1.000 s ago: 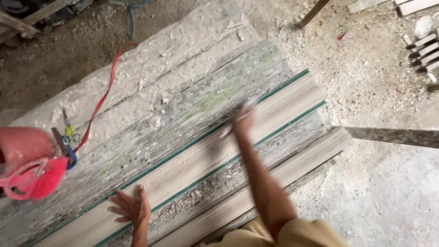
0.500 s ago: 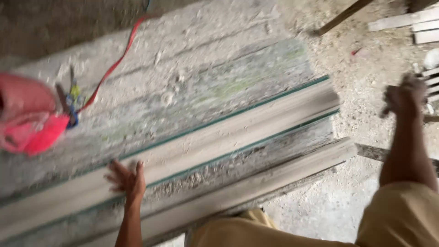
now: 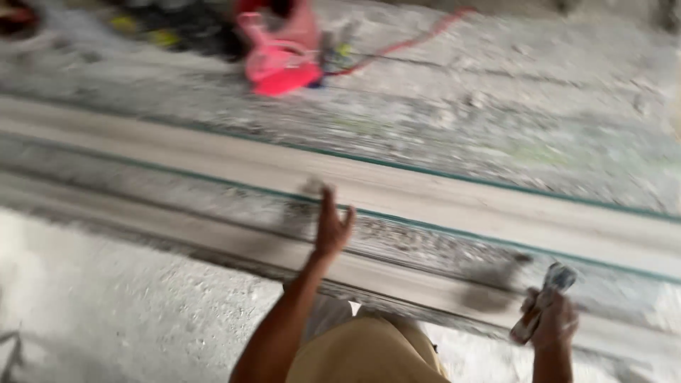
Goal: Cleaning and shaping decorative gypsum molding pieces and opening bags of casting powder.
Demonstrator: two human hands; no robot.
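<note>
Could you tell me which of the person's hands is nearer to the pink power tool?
Left. The left hand is raised over the planks below the pink power tool; the right hand, gripping a small tool, is farther right and lower.

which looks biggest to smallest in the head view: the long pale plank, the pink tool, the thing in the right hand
1. long pale plank
2. pink tool
3. small object in the right hand, though it is nearer the camera and blurred

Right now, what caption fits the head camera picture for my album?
Left hand open over long pale planks, right hand gripping a small tool, red power tool behind.
</note>
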